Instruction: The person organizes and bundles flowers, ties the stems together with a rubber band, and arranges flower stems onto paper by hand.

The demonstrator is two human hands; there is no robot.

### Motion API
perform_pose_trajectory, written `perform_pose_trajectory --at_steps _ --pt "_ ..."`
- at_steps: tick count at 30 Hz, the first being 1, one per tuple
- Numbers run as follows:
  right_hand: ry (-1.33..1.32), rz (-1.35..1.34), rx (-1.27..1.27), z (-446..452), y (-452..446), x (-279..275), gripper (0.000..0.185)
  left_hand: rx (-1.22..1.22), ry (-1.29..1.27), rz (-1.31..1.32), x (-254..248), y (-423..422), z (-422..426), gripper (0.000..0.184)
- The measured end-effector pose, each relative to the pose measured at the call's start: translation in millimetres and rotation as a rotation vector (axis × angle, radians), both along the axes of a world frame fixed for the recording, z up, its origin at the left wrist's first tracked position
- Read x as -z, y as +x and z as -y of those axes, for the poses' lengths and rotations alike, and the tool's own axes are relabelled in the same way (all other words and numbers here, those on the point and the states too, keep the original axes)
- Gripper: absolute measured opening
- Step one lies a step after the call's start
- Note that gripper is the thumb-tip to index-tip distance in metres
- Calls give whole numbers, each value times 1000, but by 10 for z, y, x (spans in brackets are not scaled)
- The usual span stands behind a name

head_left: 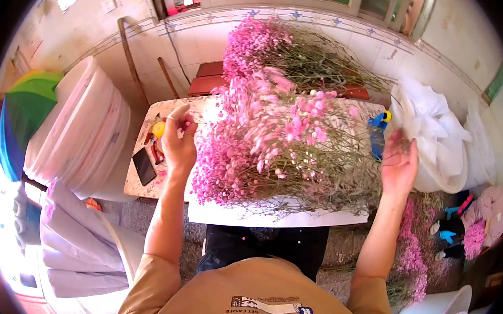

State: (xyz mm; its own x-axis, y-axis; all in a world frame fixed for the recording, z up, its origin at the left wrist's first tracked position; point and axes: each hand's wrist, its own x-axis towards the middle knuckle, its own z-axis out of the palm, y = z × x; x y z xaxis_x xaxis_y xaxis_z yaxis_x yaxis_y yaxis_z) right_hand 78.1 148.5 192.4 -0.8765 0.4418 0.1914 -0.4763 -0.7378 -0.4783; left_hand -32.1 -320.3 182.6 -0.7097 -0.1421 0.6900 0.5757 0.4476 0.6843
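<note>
Wears a tan shirt, close in front of a white sheet at the table's near edge. Holds both hands well apart, at either side of the pink flowers. Curls the left hand beside the flower heads, thumb and fingers drawn close; cannot tell whether pinched on a sprig. Opens the right hand near the stems, seemingly gripping nothing. Has the flowers spread between the hands, partly over the sheet, heads left, stems right, upper sprays blurred. Appears, from that blur, to be loosening or spreading the sprays. Probably calls next for taking up stems without crushing heads. Has a dark phone left of the left wrist, a blue tool near the right hand. Faces, beyond the table, another flower bundle by a tiled wall.
</note>
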Motion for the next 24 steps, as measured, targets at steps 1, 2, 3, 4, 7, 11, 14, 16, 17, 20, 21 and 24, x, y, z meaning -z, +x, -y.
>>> perform_pose_trajectory --at_steps 1,2,3,4,7,11,14,16,17,20,21,24 --pt "6 57 -9 107 -36 24 38 0 14 -16 7 14 27 42" --pt "81 107 -150 161 -84 177 44 -2 29 -31 12 30 49 42" --pt "129 177 -242 352 -32 246 46 -13 48 -39 -11 72 50 41" --pt "190 249 -356 609 -54 276 47 78 124 -54 17 88 89 40" --pt "141 261 -408 827 -84 312 45 65 98 -22 144 71 128 42" --pt "58 131 -287 573 -92 61 34 11 66 44 250 84 206 43" --pt "14 -105 -197 100 49 -260 34 54 91 113 364 96 230 43" --pt "55 -241 -213 -229 146 -503 36 37 74 114 352 94 198 45" --pt "77 -311 -231 -360 196 -615 37 41 75 119 355 74 185 45" --pt "34 -386 -230 -838 319 -773 39 26 -8 92 305 17 132 46" --pt "40 -383 -201 -911 328 -790 39 19 -5 121 288 -15 102 45" --pt "-51 -281 -123 -970 289 -625 40 30 -64 188 215 -122 78 34"
